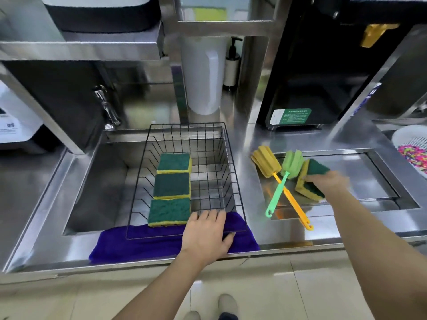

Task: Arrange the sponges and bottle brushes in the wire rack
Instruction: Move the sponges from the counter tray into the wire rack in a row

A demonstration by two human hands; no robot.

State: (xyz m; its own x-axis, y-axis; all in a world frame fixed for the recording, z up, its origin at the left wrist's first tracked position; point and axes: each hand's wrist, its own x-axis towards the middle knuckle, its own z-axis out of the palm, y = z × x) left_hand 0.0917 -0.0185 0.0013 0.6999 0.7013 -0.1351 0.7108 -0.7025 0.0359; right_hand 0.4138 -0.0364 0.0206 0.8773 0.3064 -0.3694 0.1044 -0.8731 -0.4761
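Observation:
A black wire rack (227, 144) sits in the sink with three green-and-yellow sponges (172, 184) lined up along its left side. My left hand (206, 234) rests on the rack's near rim, gripping the wire. On the steel lid to the right lie two more sponges (310, 190), one tilted upright (317, 167). My right hand (329, 181) is closed on the upright one. Left of them a yellow bottle brush (265, 162) and a green bottle brush (292, 161) lie with their handles crossed.
A purple cloth (138, 243) lies under the rack's front edge. A faucet (107, 107) stands at the sink's back left. A white cylinder (203, 75), a pump bottle (232, 63) and a black machine (318, 65) stand behind. A white colander (413, 144) sits far right.

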